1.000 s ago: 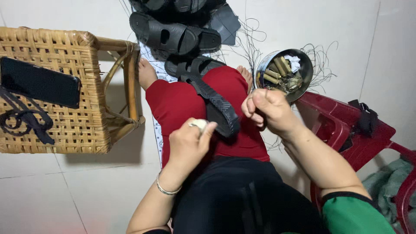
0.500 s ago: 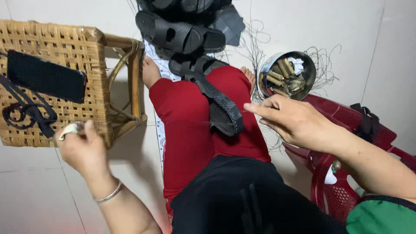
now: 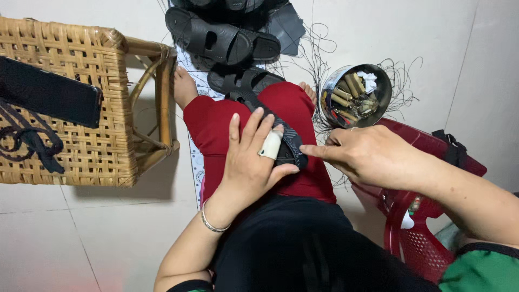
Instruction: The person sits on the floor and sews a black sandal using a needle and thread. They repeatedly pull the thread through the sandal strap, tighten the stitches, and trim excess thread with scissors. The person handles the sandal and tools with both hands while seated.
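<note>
Head view, looking down at my lap: the black sandal strap (image 3: 270, 127) lies across my red-clad knee (image 3: 243, 135), running from about 11 o'clock down to 5 o'clock, its near end just under my fingertips. My left hand (image 3: 248, 162) rests flat on the strap, fingers spread and extended, not curled around anything; one finger wears a pale guard or tape (image 3: 270, 145) that presses the strap against the thigh. My right hand (image 3: 373, 157) comes in from 3 o'clock with thumb and forefinger drawn together at the strap's lower end; whether a needle or thread sits between them I cannot tell, too small to resolve. Judgement on handling: the strap looks light, flexible along its length but firm and rubbery in section, with a ribbed face that should give decent friction, so pinning it flat with the left and working the free end with the right seems the sound grip. At 12 o'clock two finished black sandals (image 3: 221, 40) lie on the floor; at 1 o'clock a metal bowl (image 3: 378, 105) holds short tan cylinders amid loose dark threads (image 3: 403, 81); at 9 o'clock a wicker stool (image 3: 70, 75) carries a dark phone (image 3: 48, 92); at 4 o'clock a red plastic stool (image 3: 416, 238)
</note>
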